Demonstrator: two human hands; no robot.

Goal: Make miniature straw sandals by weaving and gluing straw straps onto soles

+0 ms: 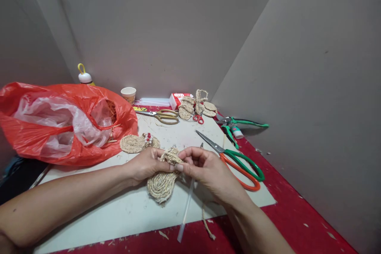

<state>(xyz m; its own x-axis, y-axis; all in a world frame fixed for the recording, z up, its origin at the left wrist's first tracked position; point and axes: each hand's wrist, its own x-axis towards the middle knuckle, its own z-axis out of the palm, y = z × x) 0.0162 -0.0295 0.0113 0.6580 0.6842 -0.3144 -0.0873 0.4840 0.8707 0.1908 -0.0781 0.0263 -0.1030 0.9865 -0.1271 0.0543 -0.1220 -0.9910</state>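
A small slipper of braided straw cord [162, 187] is held over the white board, its coiled sole toward me. My left hand [147, 165] grips it from the left, thumb and fingers closed at the strap. From the right, my right hand [205, 164] pinches the same strap edge, its other fingers curled. Just behind my left hand lies another straw slipper [131, 143] with red and white beads on its strap. A translucent stick [186, 216] lies below my right hand, with a loose straw cord [204, 218] beside it.
Large scissors [238, 162] with green and orange handles lie right of my right hand. A red plastic bag [125, 127] fills the left side. Behind are brass-handled scissors [165, 116], a paper cup [128, 94], more straw pieces [186, 107] and green pruning shears [247, 122]. Grey walls enclose the table.
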